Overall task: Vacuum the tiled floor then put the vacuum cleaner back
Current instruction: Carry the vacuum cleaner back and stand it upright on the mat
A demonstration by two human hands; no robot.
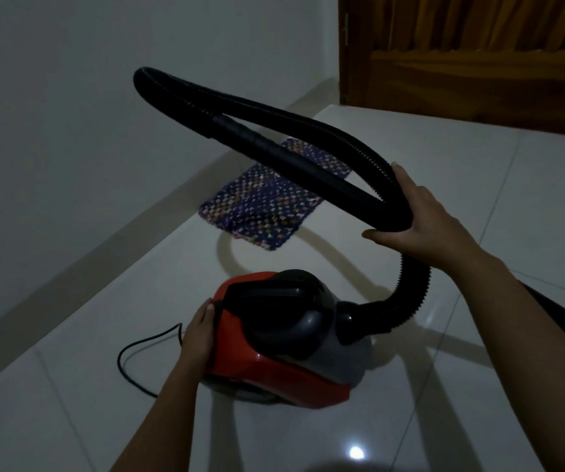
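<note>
- The vacuum [284, 338], red with a grey front and a black handle on top, sits on the white tiled floor [478, 185], low in the middle of the view.
- The left hand [199, 332] lies against the vacuum's red rear end, thumb at the top edge. Its fingertips are hidden, so whether it grips or only touches cannot be told.
- The right hand [424, 216] is raised above and to the right of the vacuum, well apart from the left hand. Its fingers are curled round the black hose [308, 131] and its thumb points up along it.
- The hose leaves the vacuum's grey front and curves up to the right hand. From there it runs up and left to a tight bend, then doubles back as a smoother tube to the same hand. Both runs are gathered in that grip and hang in the air, off the floor.
- A thin black cord [131, 356] loops on the floor just left of the left hand.
- A purple patterned mat [257, 206] lies on the floor beyond the vacuum, close to the pale wall [70, 97].
- A wooden door [478, 56] stands at the upper right.
</note>
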